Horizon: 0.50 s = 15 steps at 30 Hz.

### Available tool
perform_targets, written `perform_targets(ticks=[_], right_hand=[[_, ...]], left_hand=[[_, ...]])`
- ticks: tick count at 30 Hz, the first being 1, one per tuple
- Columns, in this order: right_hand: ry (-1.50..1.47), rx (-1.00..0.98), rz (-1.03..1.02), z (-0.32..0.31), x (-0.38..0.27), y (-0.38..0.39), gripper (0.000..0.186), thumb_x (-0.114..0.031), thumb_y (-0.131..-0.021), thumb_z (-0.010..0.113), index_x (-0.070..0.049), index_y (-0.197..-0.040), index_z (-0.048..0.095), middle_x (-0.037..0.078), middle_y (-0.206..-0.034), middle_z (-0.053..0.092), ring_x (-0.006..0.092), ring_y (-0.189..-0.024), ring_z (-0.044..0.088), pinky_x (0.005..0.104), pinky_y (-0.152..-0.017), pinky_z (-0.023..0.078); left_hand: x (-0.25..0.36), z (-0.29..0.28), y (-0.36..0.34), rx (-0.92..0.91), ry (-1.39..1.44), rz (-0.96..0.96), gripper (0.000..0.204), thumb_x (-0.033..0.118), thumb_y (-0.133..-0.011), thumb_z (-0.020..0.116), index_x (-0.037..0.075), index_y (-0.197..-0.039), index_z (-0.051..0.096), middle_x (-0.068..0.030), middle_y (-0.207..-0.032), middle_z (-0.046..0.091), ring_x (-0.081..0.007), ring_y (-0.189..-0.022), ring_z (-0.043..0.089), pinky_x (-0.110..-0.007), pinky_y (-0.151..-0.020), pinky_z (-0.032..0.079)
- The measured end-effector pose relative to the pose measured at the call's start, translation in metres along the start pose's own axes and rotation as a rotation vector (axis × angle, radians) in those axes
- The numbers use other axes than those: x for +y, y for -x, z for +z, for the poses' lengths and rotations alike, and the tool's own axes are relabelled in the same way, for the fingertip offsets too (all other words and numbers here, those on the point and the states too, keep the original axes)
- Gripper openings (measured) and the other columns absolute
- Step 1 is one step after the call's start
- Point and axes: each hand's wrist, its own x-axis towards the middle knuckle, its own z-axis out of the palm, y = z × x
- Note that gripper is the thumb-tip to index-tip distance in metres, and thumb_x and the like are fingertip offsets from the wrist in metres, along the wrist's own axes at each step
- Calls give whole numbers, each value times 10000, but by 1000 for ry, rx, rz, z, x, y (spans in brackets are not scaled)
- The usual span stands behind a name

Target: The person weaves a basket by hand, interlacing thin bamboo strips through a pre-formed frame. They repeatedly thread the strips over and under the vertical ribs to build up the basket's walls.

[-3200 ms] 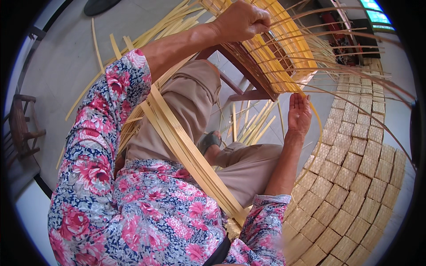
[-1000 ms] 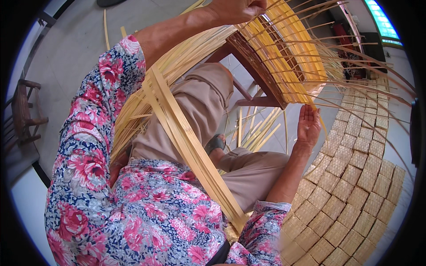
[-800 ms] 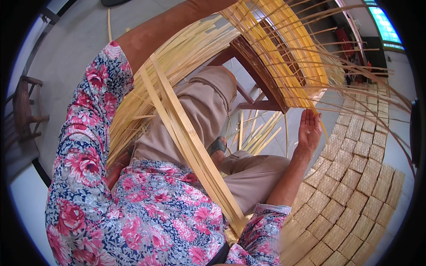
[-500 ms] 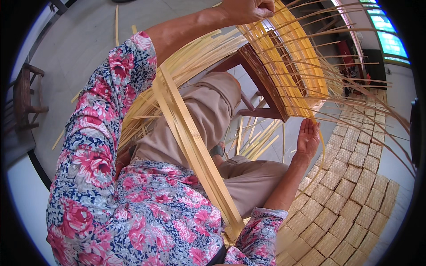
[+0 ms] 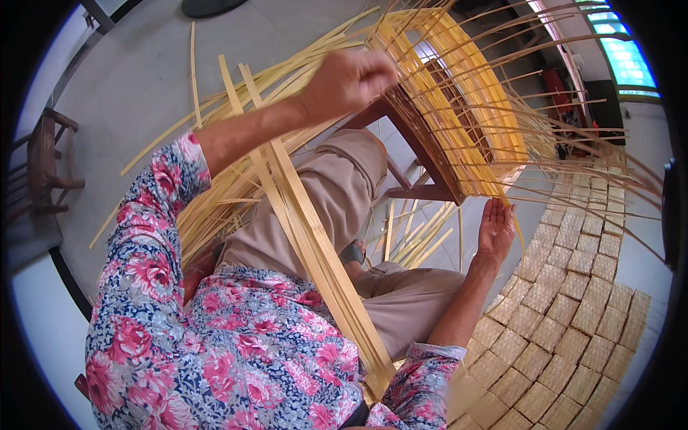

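Observation:
A yellow bamboo basket (image 5: 469, 107) in the making lies on its side on a dark wooden stool (image 5: 423, 132), long thin stakes fanning out to the right. My left hand (image 5: 351, 82) is raised beside the basket's near left end; motion smears its fingers, so what they hold cannot be told. At the basket's lower right corner is my right hand (image 5: 496, 229), palm up, fingertips against the weave. A thin bamboo strip (image 5: 521, 231) passes between its thumb and forefinger and hangs down beside it. Several flat bamboo strips (image 5: 308, 222) lie across my lap.
Loose bamboo strips (image 5: 215, 193) spread over the floor on the left, with more (image 5: 423, 244) below the stool. A small wooden chair (image 5: 51, 161) stands at far left. Rows of woven square pieces (image 5: 573, 301) cover the floor on the right. A dark round base (image 5: 211, 6) shows at the top.
My left hand has come down and left from the basket's top edge. The strip's loop beside my right hand has shortened. My right hand stays at the corner.

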Motion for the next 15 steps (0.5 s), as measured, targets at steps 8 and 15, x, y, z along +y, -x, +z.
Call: perform_targets(ticks=[8,15], right_hand=[[-34,-55,-19,17,21,3,249,-193,-1042,590,26,-1160,610,160,-1142,679,273,-1094,637,416,-1072,494],[-76,-55,-51,43,30,15,185,-159,-999,668,-20,-1104,607,114,-1030,692,217,-959,680,354,-889,578]], left_hand=[[60,73,13,-503,62,239,50,75,-855,698,73,-904,693,-108,-852,707,-305,-805,700,-382,-691,563],[73,131,-5,-433,8,288,417,44,-877,676,48,-1291,627,-185,-1143,705,-338,-1028,697,-403,-878,583]])
